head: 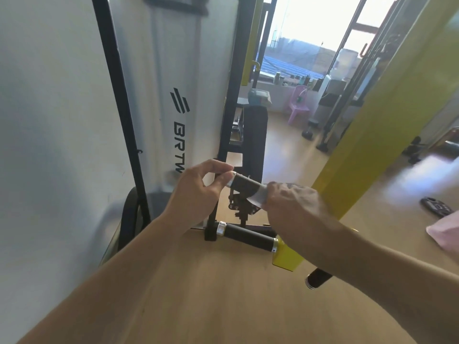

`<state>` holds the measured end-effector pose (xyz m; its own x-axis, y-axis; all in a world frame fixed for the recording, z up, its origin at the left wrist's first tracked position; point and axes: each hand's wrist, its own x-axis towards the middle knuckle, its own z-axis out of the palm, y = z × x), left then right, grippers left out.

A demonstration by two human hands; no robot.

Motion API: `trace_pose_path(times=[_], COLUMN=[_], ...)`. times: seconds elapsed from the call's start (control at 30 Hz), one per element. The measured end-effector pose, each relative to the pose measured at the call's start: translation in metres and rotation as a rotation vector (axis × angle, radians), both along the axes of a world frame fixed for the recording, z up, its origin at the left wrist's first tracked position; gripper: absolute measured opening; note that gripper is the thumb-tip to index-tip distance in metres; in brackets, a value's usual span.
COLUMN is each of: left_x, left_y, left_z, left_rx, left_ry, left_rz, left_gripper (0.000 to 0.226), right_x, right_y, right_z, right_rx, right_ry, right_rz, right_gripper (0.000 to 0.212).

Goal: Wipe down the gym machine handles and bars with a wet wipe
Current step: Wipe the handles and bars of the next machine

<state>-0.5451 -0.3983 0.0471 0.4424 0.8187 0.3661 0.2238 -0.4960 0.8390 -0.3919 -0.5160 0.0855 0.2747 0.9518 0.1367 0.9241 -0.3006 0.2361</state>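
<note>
Black rigid handle [244, 185], likely grippy: left hand [196, 192] pinches its metal end cap. Right hand [290, 202] wraps the limp, thin wet wipe [258, 198] around its other end.

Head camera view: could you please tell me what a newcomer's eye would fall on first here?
At centre, the left hand pinches the silver end of an upper black handle, while the right hand presses a wet wipe round its other end. Beside them a bright yellow bar slants up the right of the frame. On the left stands a white panel with a black logo.
</note>
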Motion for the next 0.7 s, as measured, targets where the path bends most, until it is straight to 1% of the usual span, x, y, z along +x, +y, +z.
trace_pose_path(times=[0.07,0.13,0.17,0.2,0.27,0.3,0.37,0.4,0.43,0.47,0.6,0.7], left_x=[0.001,-0.001,-0.002,-0.002,-0.004,-0.004,-0.003,-0.003,-0.002,-0.002,-0.005,-0.005], left_y=[-0.001,0.0,0.0,0.001,0.0,-0.001,-0.002,-0.003,-0.004,-0.005,-0.005,-0.002], left_z=[0.001,0.002,0.003,0.004,0.004,0.004,0.002,0.002,0.002,0.002,0.005,0.007], left_rx=[-0.01,-0.009,-0.006,-0.003,-0.001,-0.002,-0.001,-0.002,-0.006,-0.012,0.006,0.013], left_ry=[0.001,0.003,0.003,0.005,0.003,-0.002,-0.009,-0.008,-0.005,-0.003,-0.004,0.038], left_rz=[-0.005,-0.01,-0.014,-0.018,-0.013,-0.005,0.01,0.017,0.019,0.018,-0.002,0.034], left_gripper=[0.012,0.015,0.017,0.017,0.014,0.012,0.011,0.01,0.01,0.011,0.018,0.019], right_x=[-0.011,-0.027,-0.031,-0.032,-0.023,-0.016,-0.007,-0.007,-0.009,-0.015,-0.035,-0.023], right_y=[0.009,0.021,0.026,0.027,0.017,0.008,-0.01,-0.013,-0.01,-0.003,0.032,0.021], right_z=[0.002,0.004,0.004,0.005,0.007,0.006,0.008,0.009,0.008,0.006,0.0,-0.005], right_rx=[0.024,0.076,0.107,0.127,0.088,0.027,-0.12,-0.171,-0.174,-0.15,0.011,0.047], right_ry=[0.022,0.111,0.162,0.19,0.148,0.081,-0.137,-0.219,-0.243,-0.224,-0.099,-0.133], right_rz=[0.116,0.275,0.317,0.323,0.222,0.134,-0.024,-0.061,-0.05,-0.002,0.208,0.179], right_gripper=[0.022,0.026,0.025,0.024,0.023,0.022,0.026,0.029,0.031,0.034,0.044,0.038])
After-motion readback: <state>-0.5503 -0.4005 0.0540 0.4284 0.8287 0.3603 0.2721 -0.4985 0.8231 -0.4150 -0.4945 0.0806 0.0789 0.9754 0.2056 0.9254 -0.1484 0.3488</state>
